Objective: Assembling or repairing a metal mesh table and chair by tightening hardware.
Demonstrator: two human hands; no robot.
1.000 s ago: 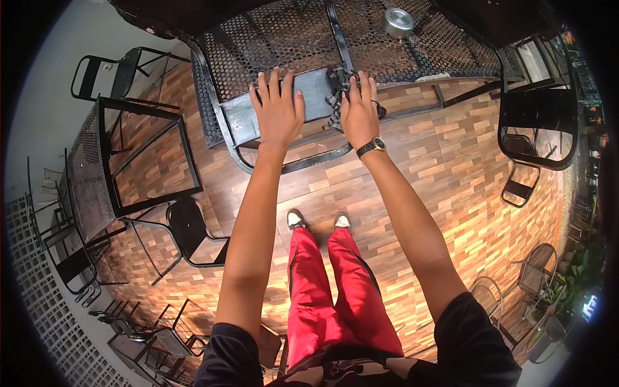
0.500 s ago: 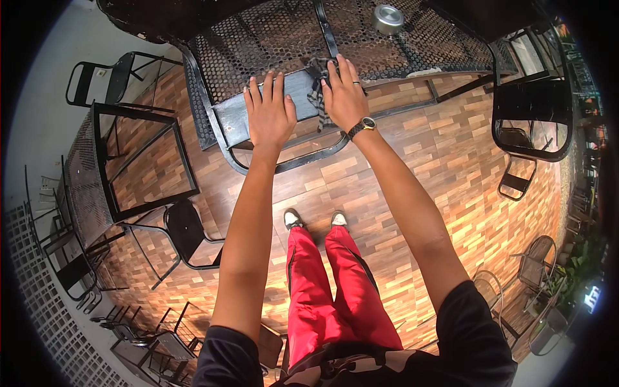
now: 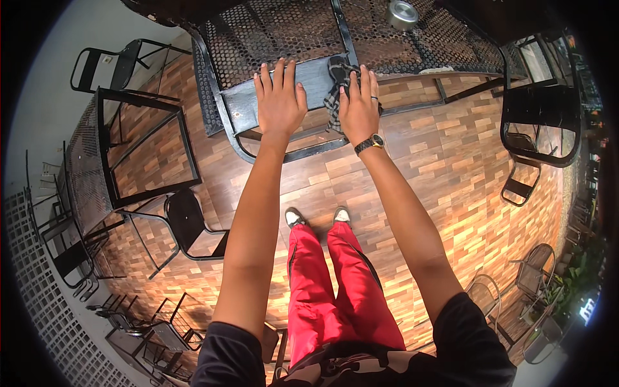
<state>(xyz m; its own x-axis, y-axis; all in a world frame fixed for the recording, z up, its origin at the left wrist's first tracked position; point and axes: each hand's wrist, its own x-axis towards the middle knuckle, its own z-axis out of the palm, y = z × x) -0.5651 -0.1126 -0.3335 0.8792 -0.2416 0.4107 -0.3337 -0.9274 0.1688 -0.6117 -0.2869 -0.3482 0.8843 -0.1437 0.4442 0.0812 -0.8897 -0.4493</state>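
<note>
Two-handed above a black metal chair frame (image 3: 316,152), palms down and apart: with the left hand (image 3: 280,103) spread open over the grey panel (image 3: 243,106), and with the right hand (image 3: 360,111) laid across a dark checked cloth (image 3: 334,84) at the panel's right end. Hard to tell under that palm whether clutched or merely pressed. Beyond, on dark mesh (image 3: 387,48): a round silver container (image 3: 402,14).

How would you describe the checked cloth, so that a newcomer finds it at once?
Start from the dark mesh table at the picture's top. Along its near edge is a smooth grey-blue panel; the cloth lies at the panel's right end, partly hidden by the right hand. Its crumpled, dark checked fabric sets it apart from the flat panel and the perforated table.
</note>
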